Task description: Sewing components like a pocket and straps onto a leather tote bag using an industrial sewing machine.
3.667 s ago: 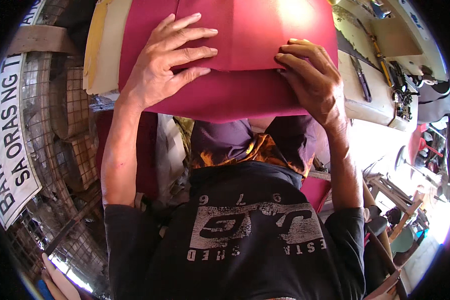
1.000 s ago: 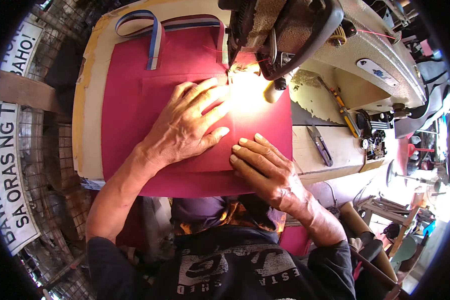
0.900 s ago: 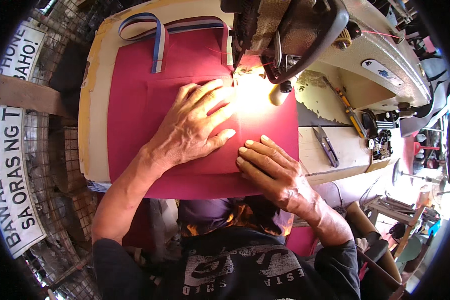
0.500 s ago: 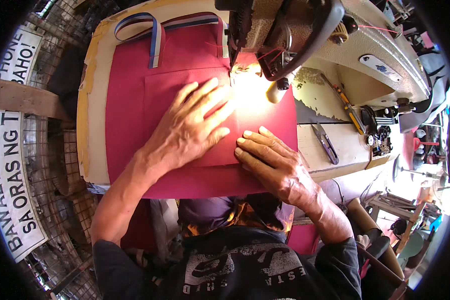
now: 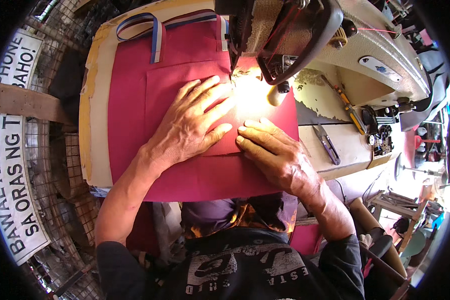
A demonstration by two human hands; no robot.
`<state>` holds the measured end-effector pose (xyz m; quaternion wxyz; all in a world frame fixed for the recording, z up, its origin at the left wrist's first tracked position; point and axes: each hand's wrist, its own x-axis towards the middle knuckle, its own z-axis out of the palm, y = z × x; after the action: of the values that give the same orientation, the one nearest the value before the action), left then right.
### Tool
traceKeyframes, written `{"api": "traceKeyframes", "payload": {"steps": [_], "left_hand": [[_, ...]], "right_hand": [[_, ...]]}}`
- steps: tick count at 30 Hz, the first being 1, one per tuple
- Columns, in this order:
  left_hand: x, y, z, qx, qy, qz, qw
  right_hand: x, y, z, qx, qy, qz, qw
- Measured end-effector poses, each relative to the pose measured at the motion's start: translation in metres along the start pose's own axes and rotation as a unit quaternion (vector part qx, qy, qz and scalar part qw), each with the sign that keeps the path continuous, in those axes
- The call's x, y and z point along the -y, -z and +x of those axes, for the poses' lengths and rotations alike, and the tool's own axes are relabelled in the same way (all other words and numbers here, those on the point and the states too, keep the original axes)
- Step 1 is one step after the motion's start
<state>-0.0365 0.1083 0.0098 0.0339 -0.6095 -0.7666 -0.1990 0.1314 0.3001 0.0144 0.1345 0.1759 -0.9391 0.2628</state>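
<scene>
A dark red fabric panel (image 5: 130, 115) lies over the sewing machine bed, and a smaller matching rectangular piece (image 5: 167, 82) lies flat on it. Striped webbing (image 5: 157, 42) in red, white and blue loops from the panel's far edge. My left hand (image 5: 192, 117) rests flat on the smaller piece, fingers spread and pointing toward the lit needle area. To its right, my right hand (image 5: 275, 155) presses flat on the fabric with fingers extended side by side. Just beyond both hands is the sewing machine head (image 5: 280, 40), its presser foot partly hidden by glare and machine parts.
Thread snips (image 5: 326, 145) and a yellow-handled screwdriver (image 5: 352, 112) lie right of the fabric. A bobbin winder (image 5: 380, 132) sits near the machine's right end. Wire mesh (image 5: 75, 150) and a white sign (image 5: 17, 190) stand at the left.
The fabric has slid slightly away from me beneath the machine, carrying the webbing with it. Both hands stay flat on it, and the view has shifted a little.
</scene>
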Motion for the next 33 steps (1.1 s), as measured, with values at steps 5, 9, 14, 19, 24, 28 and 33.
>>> {"api": "traceKeyframes", "payload": {"steps": [5, 9, 14, 19, 24, 28, 33], "left_hand": [[-0.001, -0.001, -0.001, -0.005, 0.007, -0.005, 1.0], [0.002, -0.001, 0.003, -0.001, 0.0, -0.005, 1.0], [0.003, -0.001, 0.007, -0.015, -0.01, 0.039, 0.999], [-0.018, 0.003, -0.006, -0.059, 0.005, 0.009, 0.998], [-0.03, 0.006, -0.024, -0.074, 0.062, -0.114, 0.989], [-0.026, 0.007, -0.031, -0.071, 0.1, -0.181, 0.976], [-0.024, 0.006, -0.034, -0.065, 0.095, -0.192, 0.975]], "right_hand": [[0.0, -0.001, 0.0, -0.004, -0.007, -0.005, 1.0], [-0.003, -0.002, 0.002, -0.03, -0.004, 0.014, 0.999], [-0.008, -0.001, 0.004, -0.02, -0.023, 0.011, 0.999], [-0.006, -0.005, 0.008, -0.057, -0.088, 0.104, 0.989], [0.003, -0.012, 0.015, -0.088, -0.119, 0.057, 0.987], [0.003, -0.014, 0.015, -0.072, -0.125, 0.059, 0.988], [-0.002, -0.018, 0.013, -0.1, -0.084, 0.048, 0.99]]}}
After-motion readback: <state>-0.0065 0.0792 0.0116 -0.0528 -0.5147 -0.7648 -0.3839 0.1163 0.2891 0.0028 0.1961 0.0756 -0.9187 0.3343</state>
